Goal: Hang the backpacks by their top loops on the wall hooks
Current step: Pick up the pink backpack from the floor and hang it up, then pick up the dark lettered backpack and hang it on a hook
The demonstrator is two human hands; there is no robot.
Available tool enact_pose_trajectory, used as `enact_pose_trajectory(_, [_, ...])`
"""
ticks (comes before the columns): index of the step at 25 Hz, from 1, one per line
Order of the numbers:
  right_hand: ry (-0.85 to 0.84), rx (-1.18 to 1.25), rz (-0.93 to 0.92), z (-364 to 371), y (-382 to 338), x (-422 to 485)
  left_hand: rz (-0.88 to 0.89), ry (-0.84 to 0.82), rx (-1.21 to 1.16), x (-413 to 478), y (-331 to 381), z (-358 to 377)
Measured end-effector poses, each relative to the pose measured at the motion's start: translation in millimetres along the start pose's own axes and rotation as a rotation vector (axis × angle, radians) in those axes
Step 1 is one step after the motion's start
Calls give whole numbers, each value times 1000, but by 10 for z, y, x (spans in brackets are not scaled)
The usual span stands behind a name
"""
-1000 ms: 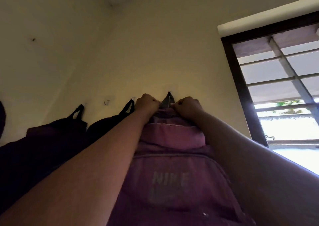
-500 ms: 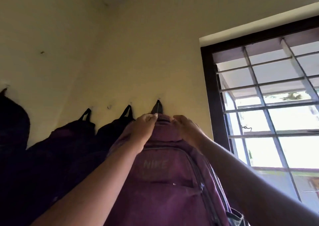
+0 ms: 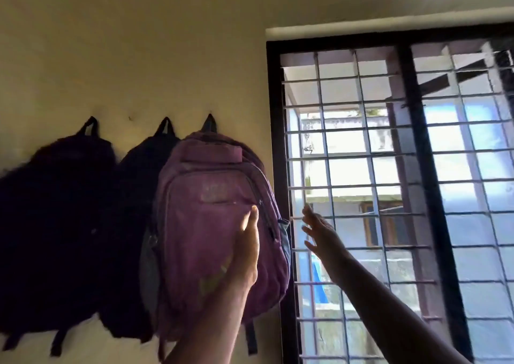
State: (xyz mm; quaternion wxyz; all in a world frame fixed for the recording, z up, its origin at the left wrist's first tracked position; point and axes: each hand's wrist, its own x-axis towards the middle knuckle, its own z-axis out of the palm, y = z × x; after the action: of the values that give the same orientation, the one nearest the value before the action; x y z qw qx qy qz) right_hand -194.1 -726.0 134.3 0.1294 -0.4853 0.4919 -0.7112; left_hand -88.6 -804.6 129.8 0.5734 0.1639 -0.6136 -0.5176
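Note:
A purple backpack (image 3: 205,224) hangs on the wall by its dark top loop (image 3: 210,123); the hook itself is too small to make out. To its left hang two dark backpacks (image 3: 139,224) (image 3: 55,224), each by its own top loop. My left hand (image 3: 246,252) is flat and open in front of the purple backpack's lower part, holding nothing. My right hand (image 3: 319,233) is raised to the right of the bag, fingers spread, apart from it and in front of the window.
A bare wall hook (image 3: 130,118) shows between the two dark backpacks. A dark-framed window (image 3: 274,169) with a metal grille stands right beside the purple backpack. The yellow wall (image 3: 139,43) above is bare.
Both hands have let go of the purple backpack's top and dropped lower and back. The bag now hangs by its loop. The view has pulled back and tilted down.

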Motion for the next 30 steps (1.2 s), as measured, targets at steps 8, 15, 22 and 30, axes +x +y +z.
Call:
enact_pose_trajectory(8, [290,-131,288,-1019,145,-1868,-235,-210,11,-1789,-453,571])
enact_pose_trajectory(15, [587,-151,368,-2476,-112,-3124,-398,-533,-188,-3149,-559,1986])
enact_pose_trajectory(22, [869,-175,389,-4342,-625,-4405,-524,-777,-267,-4753,-429,3723])
enact_pose_trajectory(30, [1128,-197,446,-6179,-1200,-5863,-673,-1017,-334,-6584,-320,5429])
